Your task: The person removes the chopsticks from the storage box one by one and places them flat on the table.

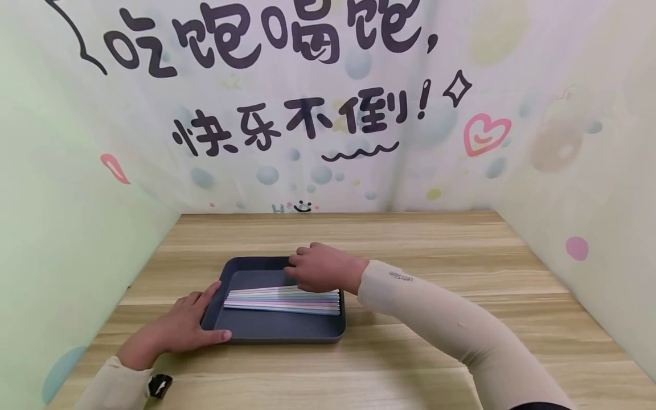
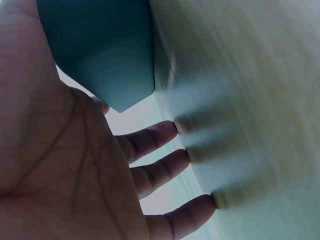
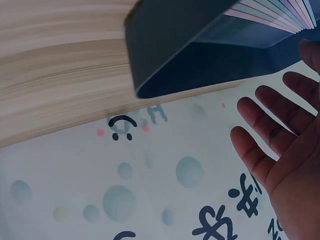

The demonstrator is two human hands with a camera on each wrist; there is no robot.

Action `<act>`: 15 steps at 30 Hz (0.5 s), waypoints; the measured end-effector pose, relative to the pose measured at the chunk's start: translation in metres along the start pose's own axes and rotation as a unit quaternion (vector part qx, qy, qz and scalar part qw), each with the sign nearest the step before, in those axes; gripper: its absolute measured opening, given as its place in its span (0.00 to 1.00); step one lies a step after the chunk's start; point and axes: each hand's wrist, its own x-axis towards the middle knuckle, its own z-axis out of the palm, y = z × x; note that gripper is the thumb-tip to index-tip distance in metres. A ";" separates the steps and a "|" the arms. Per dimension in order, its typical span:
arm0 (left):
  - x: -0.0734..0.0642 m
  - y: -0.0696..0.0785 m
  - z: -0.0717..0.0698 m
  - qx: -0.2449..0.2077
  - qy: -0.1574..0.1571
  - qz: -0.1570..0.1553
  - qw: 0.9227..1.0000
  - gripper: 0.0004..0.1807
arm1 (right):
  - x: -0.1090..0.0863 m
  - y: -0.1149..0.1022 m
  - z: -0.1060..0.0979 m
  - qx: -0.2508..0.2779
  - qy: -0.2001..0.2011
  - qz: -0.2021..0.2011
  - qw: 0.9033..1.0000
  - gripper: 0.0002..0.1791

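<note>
A dark blue-grey rectangular tray (image 1: 287, 332) lies on the table. Inside it, a bundle of long, thin pastel sticks (image 1: 282, 302) in pink, white and blue stretches from left to right; their exact kind is not plain. My left hand (image 1: 181, 324) rests at the tray's left side, its thumb on the near rim and its index finger along the left wall. Other left fingertips (image 2: 200, 200) touch the table in the left wrist view. Above the tray's far right corner hovers my right hand (image 1: 322, 267), fingers apart and loosely bent, holding nothing in the right wrist view.
The wood-grain table (image 1: 435, 341) reaches back to a white printed wall hanging (image 1: 328, 182) with dark lettering. Pale walls stand on the left and right sides. A dark band (image 1: 160, 386) sits at the left wrist.
</note>
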 end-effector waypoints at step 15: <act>0.003 -0.004 0.003 0.004 -0.001 0.000 1.000 0.63 | 0.034 0.014 0.007 0.392 -0.034 0.060 0.917 0.23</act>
